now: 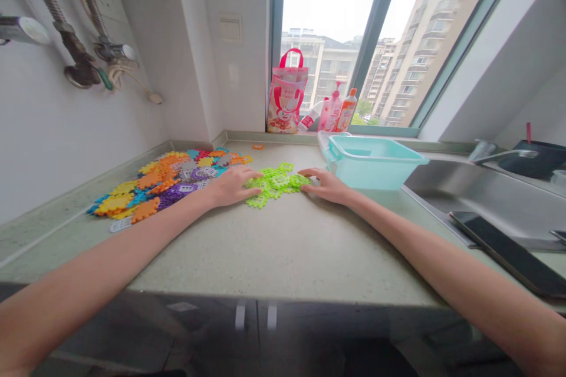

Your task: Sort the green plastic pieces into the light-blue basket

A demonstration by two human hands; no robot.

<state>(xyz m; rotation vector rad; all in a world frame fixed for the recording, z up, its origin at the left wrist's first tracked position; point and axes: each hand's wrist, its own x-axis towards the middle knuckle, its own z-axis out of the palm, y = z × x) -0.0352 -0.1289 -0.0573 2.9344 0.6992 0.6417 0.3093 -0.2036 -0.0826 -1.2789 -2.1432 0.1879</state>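
Left of and beyond the left grip, a wide, loose heap of flat toothed pieces, plastic by their look, in orange, yellow, blue, purple and grey, spreads over the pale green speckled counter. The forearm passes close along its near side, so it seems wise to keep the wrist raised and drag no other colour along. The left grip itself is unclenched, thumb and fingers parted, cupping the left edge of a heap of bright lime-green toothed pieces. Beyond that grip, a single flat orange piece lies apart near the wall; it is best left out of the sweep.

Between the two grips sits the lime-green heap, thin pieces overlapping, some poking out on the near side. Drawing both palms inward evenly, with fingertips low on the surface, should catch these strays and tighten the heap; pressing from above would probably make the pieces slide out.

Right grip mirrors the left: fingers loosely curved, thumb apart, resting at the heap's right edge. Just beyond it on the right stands a translucent turquoise plastic box, so that elbow and knuckles need room to avoid nudging it.
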